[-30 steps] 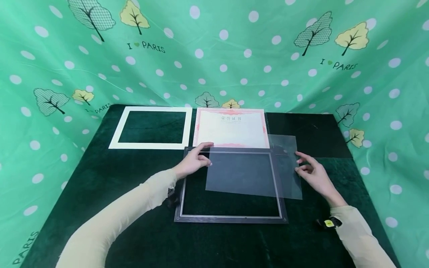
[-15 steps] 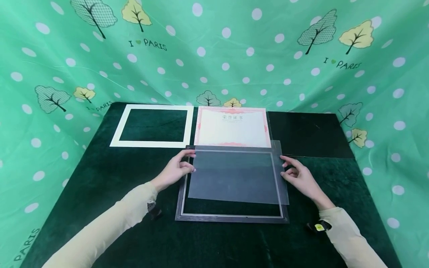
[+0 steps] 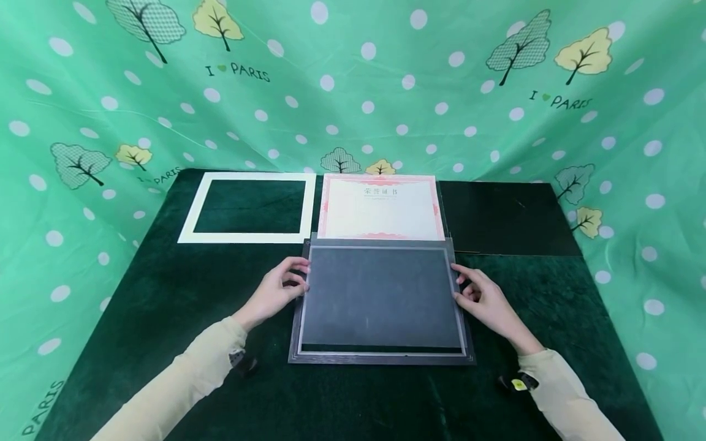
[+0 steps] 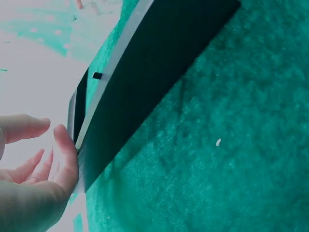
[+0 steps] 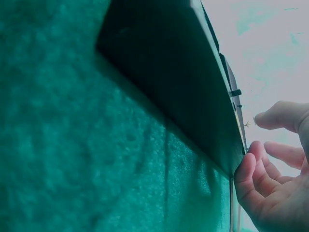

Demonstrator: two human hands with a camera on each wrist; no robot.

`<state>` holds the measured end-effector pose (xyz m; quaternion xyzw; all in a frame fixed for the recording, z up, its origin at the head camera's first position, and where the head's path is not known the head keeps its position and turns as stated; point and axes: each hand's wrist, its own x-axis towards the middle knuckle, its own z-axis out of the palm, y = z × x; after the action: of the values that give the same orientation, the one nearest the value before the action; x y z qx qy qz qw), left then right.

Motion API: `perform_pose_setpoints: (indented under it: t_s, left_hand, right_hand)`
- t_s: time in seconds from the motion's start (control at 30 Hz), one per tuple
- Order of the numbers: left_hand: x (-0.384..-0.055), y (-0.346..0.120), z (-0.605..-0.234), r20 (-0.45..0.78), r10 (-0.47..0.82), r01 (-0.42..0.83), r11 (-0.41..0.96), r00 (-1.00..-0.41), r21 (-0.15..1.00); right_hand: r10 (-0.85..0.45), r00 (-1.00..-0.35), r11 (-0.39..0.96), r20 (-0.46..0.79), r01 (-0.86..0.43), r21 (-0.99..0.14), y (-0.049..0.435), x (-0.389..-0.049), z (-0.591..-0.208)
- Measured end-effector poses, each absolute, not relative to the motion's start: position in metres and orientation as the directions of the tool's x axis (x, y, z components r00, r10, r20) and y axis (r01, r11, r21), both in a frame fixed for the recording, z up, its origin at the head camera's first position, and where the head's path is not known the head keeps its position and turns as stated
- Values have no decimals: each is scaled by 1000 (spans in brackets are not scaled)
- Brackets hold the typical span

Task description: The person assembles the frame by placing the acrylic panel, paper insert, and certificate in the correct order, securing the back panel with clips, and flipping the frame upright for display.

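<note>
Grey see-through sheet (image 3: 380,300) over dark frame (image 3: 380,360): we're clamping its sides, left grip (image 3: 273,291) and right grip (image 3: 486,301), risking a snagged corner from uneven lowering.

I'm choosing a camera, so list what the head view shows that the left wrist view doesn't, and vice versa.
Only the head view shows the lettering on the certificate, the left sleeve and the right sleeve. Only the left wrist view shows a pale fleck on the green cloth. Both show the left hand, the dark frame and that cloth.
</note>
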<state>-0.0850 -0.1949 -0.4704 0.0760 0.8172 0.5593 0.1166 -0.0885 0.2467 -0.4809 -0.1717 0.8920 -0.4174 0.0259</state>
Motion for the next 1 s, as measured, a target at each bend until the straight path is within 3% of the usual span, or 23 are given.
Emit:
perform_pose_setpoints:
  t_s: [0.2,0.5,1.0]
  left_hand:
    - [-83,-197,-471,-25,257,113,507,-966,854]
    - [-79,-197,-477,133,356,344,633,-925,694]
    - [-77,-195,-480,114,360,331,628,-926,705]
  right_hand:
    - [-356,-930,609,95,-308,-731,247,-86,-482]
    - [-351,-934,633,63,-286,-719,247,-84,-482]
    - [-367,-928,663,69,-313,-680,244,-81,-480]
